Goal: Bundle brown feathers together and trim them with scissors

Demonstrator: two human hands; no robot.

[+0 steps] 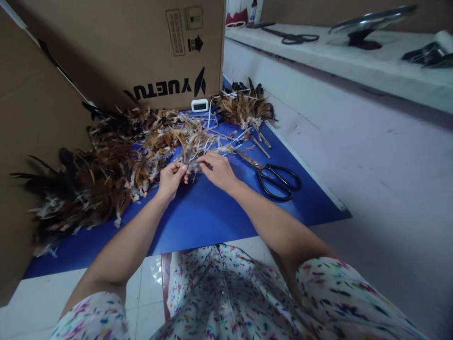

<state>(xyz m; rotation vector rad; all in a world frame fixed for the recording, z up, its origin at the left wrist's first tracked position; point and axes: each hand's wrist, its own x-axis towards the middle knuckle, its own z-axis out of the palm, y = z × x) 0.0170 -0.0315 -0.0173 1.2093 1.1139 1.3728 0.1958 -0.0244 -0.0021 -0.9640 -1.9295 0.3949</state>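
My left hand [172, 178] and my right hand [217, 169] meet over a blue mat [198, 212], fingers pinched together on a small tuft of grey-brown feathers [193, 163] held between them. A large heap of brown, black and white feathers [106, 170] spreads across the mat to the left and behind my hands. Thin white strings [212, 127] run through the heap. Black-handled scissors [276, 179] lie on the mat just right of my right hand, blades pointing toward the feathers.
A bundled feather bunch with stick stems [246, 111] lies at the mat's far end. A small white digital timer [200, 105] stands against a cardboard box [141, 47]. More cardboard [28, 132] walls the left. A raised white ledge [336, 52] at right holds another pair of scissors [293, 37].
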